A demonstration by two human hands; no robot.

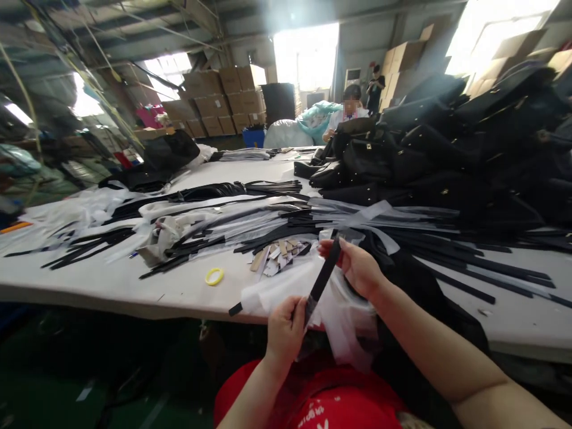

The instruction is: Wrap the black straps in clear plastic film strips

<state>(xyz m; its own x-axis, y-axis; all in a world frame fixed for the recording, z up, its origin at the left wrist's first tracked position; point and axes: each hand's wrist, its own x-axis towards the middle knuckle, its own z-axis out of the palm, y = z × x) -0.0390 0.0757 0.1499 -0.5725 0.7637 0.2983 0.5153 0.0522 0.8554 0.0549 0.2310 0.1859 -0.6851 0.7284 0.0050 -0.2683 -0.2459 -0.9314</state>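
A flat black strap (325,275) runs slantwise between my two hands above the table's front edge. My left hand (286,325) is closed round its lower end, with a bit of clear film showing by the fingers. Higher up, my right hand (355,265) pinches the strap near its upper end. White translucent wrapping strips (342,322) hang over the edge below the strap. Black material (420,280) lies under and beside my right forearm. Just beyond my hands is a small heap of cut card pieces (279,256).
Bundles of black straps (473,262) and plastic sleeves cover much of the white table (187,298). A yellow tape ring (214,276) lies left of the card pieces. Black bags (402,149) are piled high at the right. Across the table sits another person (351,113); cartons (218,101) stand behind.
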